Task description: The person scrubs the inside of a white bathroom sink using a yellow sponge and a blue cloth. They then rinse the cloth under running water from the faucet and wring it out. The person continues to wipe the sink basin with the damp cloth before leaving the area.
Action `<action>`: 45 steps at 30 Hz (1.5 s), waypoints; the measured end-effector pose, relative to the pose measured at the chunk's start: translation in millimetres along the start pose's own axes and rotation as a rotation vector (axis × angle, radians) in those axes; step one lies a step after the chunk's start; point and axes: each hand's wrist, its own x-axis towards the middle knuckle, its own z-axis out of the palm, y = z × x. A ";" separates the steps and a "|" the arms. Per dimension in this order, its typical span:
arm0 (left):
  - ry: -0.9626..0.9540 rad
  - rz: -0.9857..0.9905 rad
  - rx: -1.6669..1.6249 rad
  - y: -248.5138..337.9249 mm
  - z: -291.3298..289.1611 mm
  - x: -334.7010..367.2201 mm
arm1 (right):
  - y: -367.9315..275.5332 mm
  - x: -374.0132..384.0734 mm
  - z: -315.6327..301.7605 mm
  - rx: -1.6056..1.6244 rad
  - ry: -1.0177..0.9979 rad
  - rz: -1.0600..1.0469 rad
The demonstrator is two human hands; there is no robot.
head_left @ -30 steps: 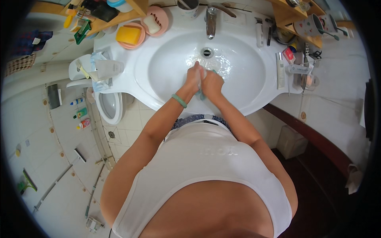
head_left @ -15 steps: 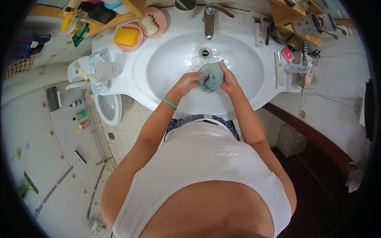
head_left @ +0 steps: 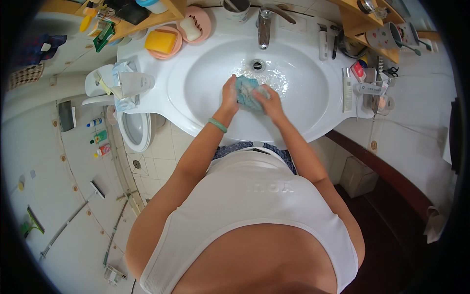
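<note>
Over the near half of the white washbasin [head_left: 205,105], both hands work on a crumpled blue-green cloth [head_left: 246,89]. My left hand [head_left: 229,96], with a pale green bangle on its wrist, grips the cloth's left side. From the right, my right hand [head_left: 270,104] presses its curled fingers onto the cloth's lower right; these fingers are slightly smeared by motion. Beyond the cloth, shallow rippling water lies around the metal drain [head_left: 257,65]. The chrome tap [head_left: 264,33] stands at the far rim of the basin.
At the far left are a yellow soap bar [head_left: 160,42] and a white soap bar [head_left: 190,29] in pink dishes. A pale tube [head_left: 137,84] lies on the left counter edge. Several tubes, including a white one [head_left: 347,90], sit at right. A toilet [head_left: 136,132] stands at left.
The cloth has shifted slightly left and turned in my hands. My left hand has come up along its side, while my right hand has moved down and left onto it.
</note>
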 end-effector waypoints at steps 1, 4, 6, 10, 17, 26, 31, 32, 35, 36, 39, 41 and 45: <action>-0.027 -0.053 0.000 -4.6 1.7 -2.0 | -7.6 -6.1 11.1 -0.253 0.048 -0.177; 0.078 -0.113 0.097 -23.9 17.7 -21.7 | -9.8 -1.2 30.5 -0.478 0.304 -0.170; 0.049 -0.110 0.159 -29.6 18.4 -19.8 | -6.5 23.8 17.3 -0.454 0.307 -0.032; -0.072 -0.200 -0.055 -17.5 15.7 -2.3 | -4.1 5.9 40.5 -0.399 0.426 -0.227; 0.057 -0.173 0.131 -27.0 28.2 -22.8 | -3.6 29.3 17.1 -0.481 0.240 0.077; 0.062 -0.236 0.251 -29.4 25.6 -29.5 | -3.1 21.0 21.7 -0.524 0.214 0.116; 0.024 -0.214 0.095 -50.2 -9.3 24.4 | -5.5 -8.5 47.2 -0.583 0.409 -0.274; 0.002 -0.239 0.084 -52.0 -13.4 26.5 | -6.4 -4.5 42.7 -0.585 0.390 -0.165; -0.009 -0.283 0.322 -17.7 23.3 -23.8 | -15.2 25.7 15.8 -0.559 0.144 0.121; -0.042 -0.283 0.253 -15.9 22.7 -23.5 | 7.8 41.4 9.9 -0.532 0.135 0.090; -0.145 -0.246 0.094 0.8 9.7 -21.1 | 23.6 57.2 0.7 -0.198 0.169 0.032; -0.238 -0.177 0.074 17.3 2.3 -22.3 | 33.7 60.5 -17.1 -0.201 0.132 0.090; -0.241 -0.146 0.069 14.7 6.5 -37.7 | 24.6 29.1 -21.4 -0.332 0.037 -0.160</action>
